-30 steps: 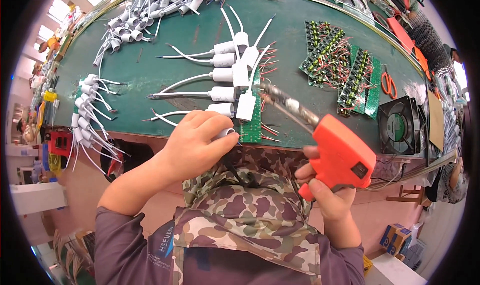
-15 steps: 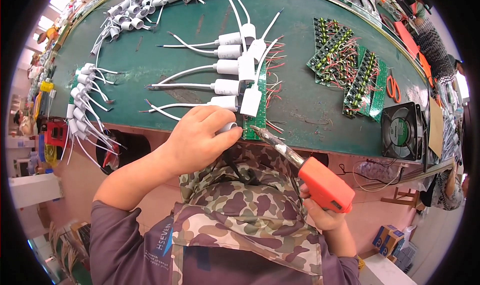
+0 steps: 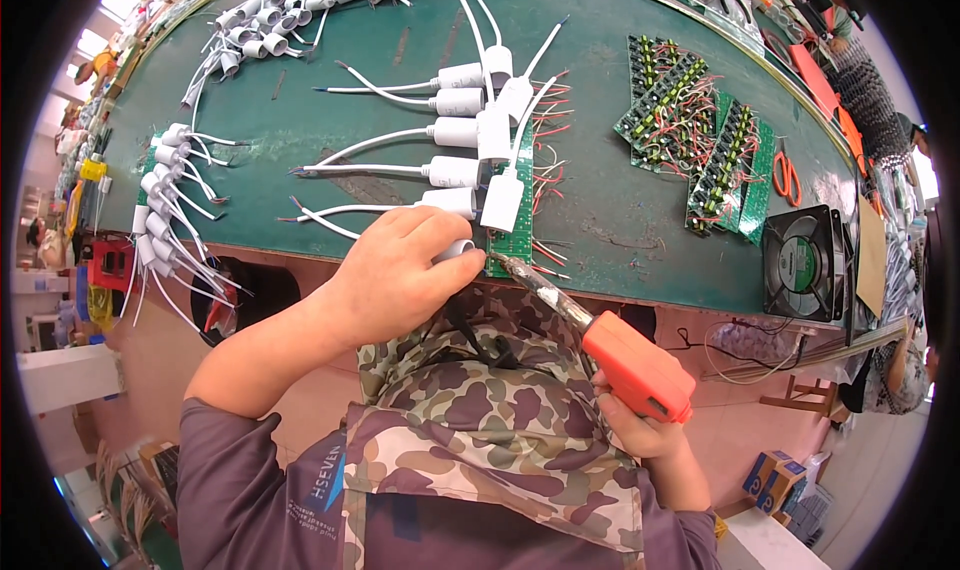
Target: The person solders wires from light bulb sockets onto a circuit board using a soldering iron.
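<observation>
My right hand (image 3: 640,425) grips the orange handle of a soldering iron (image 3: 635,362). Its metal tip meets the near left corner of a green circuit board (image 3: 510,245) at the table's front edge. My left hand (image 3: 400,275) is closed around a white cylindrical lamp socket (image 3: 454,251), thumb and fingertips close to the iron's tip. Several more white sockets (image 3: 455,173) with white cables lie along and across the board. Thin red and white wires (image 3: 545,185) stick out from its right side.
A heap of white sockets (image 3: 265,20) lies at the far left, and a socketed board (image 3: 160,200) overhangs the left edge. To the right are stacked populated circuit boards (image 3: 695,130), orange-handled scissors (image 3: 787,177) and a black fan (image 3: 803,263). Other people are beyond the right edge.
The soldering iron and my right hand have shifted left, bringing the tip closer to my left fingertips. My left hand stays almost where it was, on the socket.
</observation>
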{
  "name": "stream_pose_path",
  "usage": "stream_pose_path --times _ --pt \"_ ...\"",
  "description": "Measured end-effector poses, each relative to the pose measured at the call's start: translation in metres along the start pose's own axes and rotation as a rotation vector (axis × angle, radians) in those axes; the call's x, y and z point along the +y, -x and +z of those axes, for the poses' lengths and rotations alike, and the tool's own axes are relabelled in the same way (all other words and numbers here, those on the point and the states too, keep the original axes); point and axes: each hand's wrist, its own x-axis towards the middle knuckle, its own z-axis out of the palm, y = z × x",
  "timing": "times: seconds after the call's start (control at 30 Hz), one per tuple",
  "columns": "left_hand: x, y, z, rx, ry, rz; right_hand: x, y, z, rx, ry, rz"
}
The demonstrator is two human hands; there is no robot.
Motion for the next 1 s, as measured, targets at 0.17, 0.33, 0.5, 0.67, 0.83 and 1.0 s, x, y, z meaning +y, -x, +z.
stream_pose_path --times 0.17,0.33,0.5,0.67,0.83,1.0 --pt "0.0 -0.001 0.0 -0.008 -0.01 0.002 0.002 -0.001 0.003 0.053 -0.016 -0.069" --pt "-0.001 -0.001 0.0 -0.018 -0.005 -0.001 0.003 -0.001 0.0 0.039 0.034 -0.093" --pt "0.0 -0.001 -0.001 -0.023 0.001 -0.006 -0.002 -0.006 -0.005 -0.029 0.037 -0.057" --pt "-0.001 -0.003 -0.001 -0.024 -0.003 -0.006 0.0 -0.002 0.001 0.051 0.005 -0.063" --pt "0.0 -0.002 -0.001 -0.019 -0.01 -0.015 -0.012 -0.002 -0.003 0.03 -0.144 0.194" --pt "0.0 -0.001 -0.002 -0.013 -0.003 -0.015 -0.004 0.004 -0.007 0.125 -0.2 0.061"
